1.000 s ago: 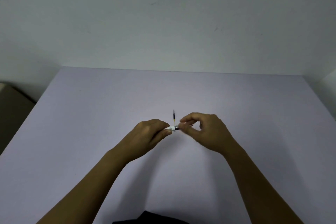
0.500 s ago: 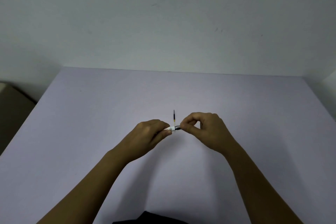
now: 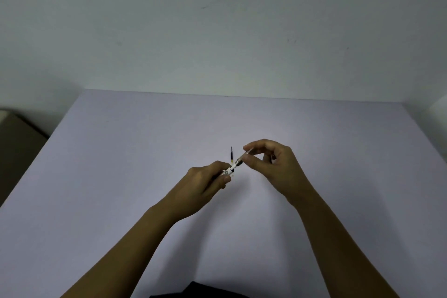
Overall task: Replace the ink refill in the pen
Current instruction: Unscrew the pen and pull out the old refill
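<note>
The wall [image 3: 217, 31] fills the upper half, a pale matte plane with a few faint scuffs. Below it lies the surface [image 3: 121, 176], a flat, smooth, lavender-grey sheet, bare apart from one small item.

Both forearms reach in from the bottom edge and meet above the middle of the surface. The left hand [image 3: 205, 181] is curled closed around the pen barrel [image 3: 228, 171], a short white plastic tube with a dark band at its open end; the rest of the barrel is buried in the fist. That grip looks like an anchor, keeping the tube steady and tilted up toward the other hand. The right hand [image 3: 273, 164] pinches thumb and forefinger closed on a thin, pale, translucent rod, probably the refill [image 3: 243, 156], which runs in line with the barrel and meets its dark mouth. Holding both parts on one axis suggests the refill is sliding through that mouth; in or out cannot be told from here.

Just behind the hands a second refill [image 3: 231, 153] lies on the surface, slim and straight, dark along most of its length with a yellowish end nearest the hands. It is apart from both hands, likely set aside within easy reach.
</note>
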Available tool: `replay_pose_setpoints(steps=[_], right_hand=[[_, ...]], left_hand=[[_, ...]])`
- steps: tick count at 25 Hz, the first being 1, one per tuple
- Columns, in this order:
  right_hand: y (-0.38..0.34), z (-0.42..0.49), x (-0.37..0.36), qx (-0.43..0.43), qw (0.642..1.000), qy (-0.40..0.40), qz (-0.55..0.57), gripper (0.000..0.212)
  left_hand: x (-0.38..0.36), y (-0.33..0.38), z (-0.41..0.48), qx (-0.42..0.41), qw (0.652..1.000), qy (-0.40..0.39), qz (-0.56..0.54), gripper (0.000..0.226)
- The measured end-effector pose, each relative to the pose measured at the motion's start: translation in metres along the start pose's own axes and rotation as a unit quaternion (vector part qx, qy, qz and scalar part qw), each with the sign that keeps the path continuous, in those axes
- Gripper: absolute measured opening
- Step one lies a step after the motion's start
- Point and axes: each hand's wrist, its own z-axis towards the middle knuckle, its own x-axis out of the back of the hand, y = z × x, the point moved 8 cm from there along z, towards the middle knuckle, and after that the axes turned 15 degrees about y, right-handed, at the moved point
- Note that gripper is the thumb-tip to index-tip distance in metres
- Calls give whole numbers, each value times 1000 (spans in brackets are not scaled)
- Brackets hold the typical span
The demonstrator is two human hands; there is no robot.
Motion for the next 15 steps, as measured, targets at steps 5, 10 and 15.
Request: replay_pose_setpoints(steps=[5, 10, 15], right_hand=[[-11, 1, 4, -32, 996, 24, 77, 11], [-8, 7, 15, -95, 971, 75, 208, 13], [4, -3, 5, -103, 987, 46, 112, 13]], left_hand=[[-4, 3, 0, 15, 999, -6, -32, 21], [-5, -6, -1, 41, 998, -9, -40, 5], [1, -4, 4, 65, 992, 35, -106, 10]])
